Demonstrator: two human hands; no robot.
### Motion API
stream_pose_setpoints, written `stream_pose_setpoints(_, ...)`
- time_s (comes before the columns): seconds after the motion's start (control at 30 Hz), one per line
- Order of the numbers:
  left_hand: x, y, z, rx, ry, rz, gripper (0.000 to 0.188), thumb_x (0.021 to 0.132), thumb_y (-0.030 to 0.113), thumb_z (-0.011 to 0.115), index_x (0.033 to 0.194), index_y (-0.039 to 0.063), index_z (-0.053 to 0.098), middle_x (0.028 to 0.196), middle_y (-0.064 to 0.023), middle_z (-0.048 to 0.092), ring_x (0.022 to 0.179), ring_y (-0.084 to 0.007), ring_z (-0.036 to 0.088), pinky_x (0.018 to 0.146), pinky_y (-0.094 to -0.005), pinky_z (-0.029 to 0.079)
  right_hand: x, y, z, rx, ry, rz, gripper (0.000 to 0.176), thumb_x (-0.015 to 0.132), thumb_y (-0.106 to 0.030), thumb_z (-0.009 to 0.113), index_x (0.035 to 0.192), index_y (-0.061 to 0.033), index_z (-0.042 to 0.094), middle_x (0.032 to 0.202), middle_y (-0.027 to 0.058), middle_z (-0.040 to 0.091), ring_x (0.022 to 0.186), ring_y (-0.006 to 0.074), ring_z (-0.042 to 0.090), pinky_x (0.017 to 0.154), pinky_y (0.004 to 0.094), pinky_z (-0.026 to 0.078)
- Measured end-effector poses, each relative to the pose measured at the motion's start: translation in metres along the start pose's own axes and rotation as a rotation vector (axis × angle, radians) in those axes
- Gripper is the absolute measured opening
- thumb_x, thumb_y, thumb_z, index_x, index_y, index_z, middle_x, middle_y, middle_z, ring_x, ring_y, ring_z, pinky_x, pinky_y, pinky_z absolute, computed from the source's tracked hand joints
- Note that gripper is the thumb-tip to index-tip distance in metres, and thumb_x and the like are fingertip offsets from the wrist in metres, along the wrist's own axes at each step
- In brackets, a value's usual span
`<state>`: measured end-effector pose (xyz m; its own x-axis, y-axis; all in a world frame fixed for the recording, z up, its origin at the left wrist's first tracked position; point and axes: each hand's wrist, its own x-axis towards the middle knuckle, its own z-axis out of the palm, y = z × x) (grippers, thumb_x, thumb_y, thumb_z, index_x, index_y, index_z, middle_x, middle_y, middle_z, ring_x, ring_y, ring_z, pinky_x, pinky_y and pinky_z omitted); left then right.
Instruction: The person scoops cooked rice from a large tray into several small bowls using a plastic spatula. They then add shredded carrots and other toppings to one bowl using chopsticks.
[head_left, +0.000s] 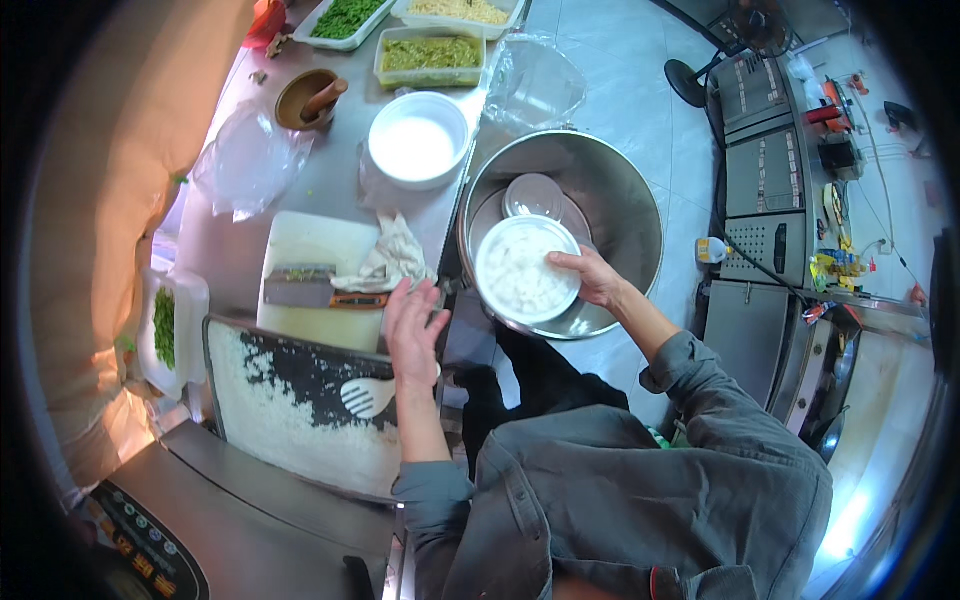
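My right hand (592, 276) grips a round white tub (528, 268) by its rim, thumb on top, above a large metal pot (637, 187). White contents fill the tub; whether a clear lid covers it I cannot tell. Down in the pot lies a round clear plastic container or lid (533, 196). My left hand (412, 330) is empty with fingers apart, over the right edge of the cutting board (322, 240). Beside its fingertips are a crumpled cloth (394, 255) and the wooden handle of a cleaver (300, 286). A white slotted spoon (367, 397) rests on the black rice-strewn tray (300, 435), partly behind my left wrist.
A white bowl (418, 139), a mortar with pestle (304, 101) and a plastic bag (251, 161) stand on the metal table. Food containers (430, 79) line its far end. Chopped greens (165, 326) sit at left. A fan (686, 82) and metal cabinets (761, 172) are at right.
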<state>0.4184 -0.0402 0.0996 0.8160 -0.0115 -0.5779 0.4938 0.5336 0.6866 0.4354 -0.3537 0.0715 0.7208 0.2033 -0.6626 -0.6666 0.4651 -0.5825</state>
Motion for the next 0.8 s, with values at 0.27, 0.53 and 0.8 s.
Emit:
stream_pose_setpoints(0.27, 0.193, 0.066, 0.047, 0.772, 0.398, 0.569, 0.044, 0.093, 0.025, 0.072, 0.123, -0.004, 0.059, 0.116, -0.015, 0.067, 0.1, -0.0218, 0.066, 0.085, -0.0332, 0.052, 0.194, 0.029, -0.181, -0.223, 0.318, -0.207, 0.054, 0.084, -0.014, 0.079, 0.133, -0.0013, 0.057, 0.119, 0.0126, 0.068, 0.106, 0.0252, 0.067, 0.096, 0.0403, 0.055)
stream_pose_setpoints(0.53, 0.256, 0.093, 0.051, 1.246, 0.474, 0.346, 0.034, 0.078, 0.027, 0.082, 0.093, -0.001, 0.07, 0.09, -0.0171, 0.073, 0.083, -0.0329, 0.07, 0.08, -0.0412, 0.055, 0.246, 0.013, -0.224, -0.742, 0.564, -0.213, 0.065, 0.079, -0.019, 0.079, 0.136, 0.0012, 0.056, 0.127, 0.0177, 0.064, 0.116, 0.0309, 0.062, 0.101, 0.0404, 0.048)
stream_pose_setpoints(0.8, 0.24, 0.131, 0.092, 1.611, 0.51, 0.176, 0.027, 0.079, 0.02, 0.08, 0.097, 0.001, 0.074, 0.102, -0.0226, 0.073, 0.1, -0.0399, 0.07, 0.087, -0.0465, 0.057, 0.164, -0.009, -0.098, -0.681, 0.506, -0.286, 0.053, 0.085, -0.02, 0.075, 0.13, 0.0052, 0.06, 0.122, 0.018, 0.066, 0.104, 0.0248, 0.064, 0.091, 0.0363, 0.05)
